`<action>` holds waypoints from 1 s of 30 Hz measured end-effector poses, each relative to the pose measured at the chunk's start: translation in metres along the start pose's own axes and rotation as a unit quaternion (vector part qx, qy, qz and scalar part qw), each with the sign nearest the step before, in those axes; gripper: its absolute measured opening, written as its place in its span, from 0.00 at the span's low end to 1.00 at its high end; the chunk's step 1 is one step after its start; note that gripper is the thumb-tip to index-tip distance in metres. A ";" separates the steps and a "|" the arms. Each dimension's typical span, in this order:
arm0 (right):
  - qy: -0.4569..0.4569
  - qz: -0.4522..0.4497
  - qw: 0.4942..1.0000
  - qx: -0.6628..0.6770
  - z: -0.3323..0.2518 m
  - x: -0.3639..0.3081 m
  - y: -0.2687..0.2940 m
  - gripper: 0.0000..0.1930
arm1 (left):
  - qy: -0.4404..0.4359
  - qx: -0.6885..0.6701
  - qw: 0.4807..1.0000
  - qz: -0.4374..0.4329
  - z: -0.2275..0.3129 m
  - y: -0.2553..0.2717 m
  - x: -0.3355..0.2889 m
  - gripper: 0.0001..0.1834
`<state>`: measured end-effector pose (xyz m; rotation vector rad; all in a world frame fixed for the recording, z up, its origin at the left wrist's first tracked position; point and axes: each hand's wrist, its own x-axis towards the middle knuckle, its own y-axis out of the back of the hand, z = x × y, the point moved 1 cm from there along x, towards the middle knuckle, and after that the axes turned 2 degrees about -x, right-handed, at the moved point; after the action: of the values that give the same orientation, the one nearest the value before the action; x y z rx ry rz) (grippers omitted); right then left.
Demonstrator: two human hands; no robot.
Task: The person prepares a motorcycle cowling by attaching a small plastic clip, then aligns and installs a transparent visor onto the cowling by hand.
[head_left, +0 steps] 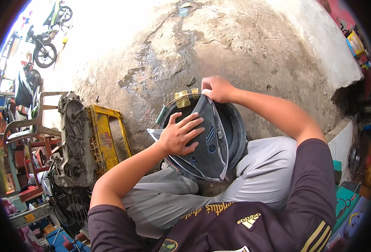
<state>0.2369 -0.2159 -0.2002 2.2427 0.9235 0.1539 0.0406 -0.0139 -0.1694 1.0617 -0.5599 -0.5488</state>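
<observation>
Two hands at work: left hand [179, 136] and right hand [217, 89], both bare, both on the grey piece [204, 149], centre of the frame.
Left hand: fingers spread wide, palm down, laid over the left part of the piece; not gripping.
Right hand: narrow, fingers curled in, thumb and fingers pinching the upper tip of the piece at the far rim.
Piece: dark grey, pointed at the top, pale edging, small blue marks on its face; lies across the bucket [237, 126]. Material: cannot tell.
Bucket: dark, round, centre of the frame, between the knees; the interior is largely covered by the piece.
Bucket rim, far side: two yellow patches [182, 99]; thin wire with a green grip [161, 114] at the left.
Legs: grey trousers [263, 166], one knee on each side of the bucket.
Floor: rough concrete [244, 54], upper centre; dark wet streaks left of centre.
Left of frame: yellow crate [106, 136], metal casing [74, 140] just beside it, chair [24, 123] farther out.
Upper left: motorbike [45, 53], in bright light.
Upper right: pale ledge [320, 46].
</observation>
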 end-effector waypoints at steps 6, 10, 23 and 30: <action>0.090 -0.078 0.993 -0.020 -0.023 -0.011 -0.004 0.10 | 0.000 0.011 1.000 -0.005 0.000 0.002 -0.003 0.30; 0.041 0.004 0.999 -0.022 0.005 0.000 0.006 0.09 | -0.014 0.000 1.000 0.001 0.003 -0.002 0.001 0.30; 0.043 -0.044 0.998 -0.018 -0.005 -0.003 0.003 0.08 | -0.008 0.003 1.000 0.012 -0.001 -0.003 0.002 0.32; 0.050 -0.040 0.997 -0.051 -0.016 -0.005 -0.004 0.08 | -0.002 0.001 1.000 0.003 -0.001 0.000 -0.006 0.32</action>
<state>0.2254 -0.2079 -0.1899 2.1158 1.0340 0.2721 0.0373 -0.0095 -0.1710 1.0610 -0.5674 -0.5451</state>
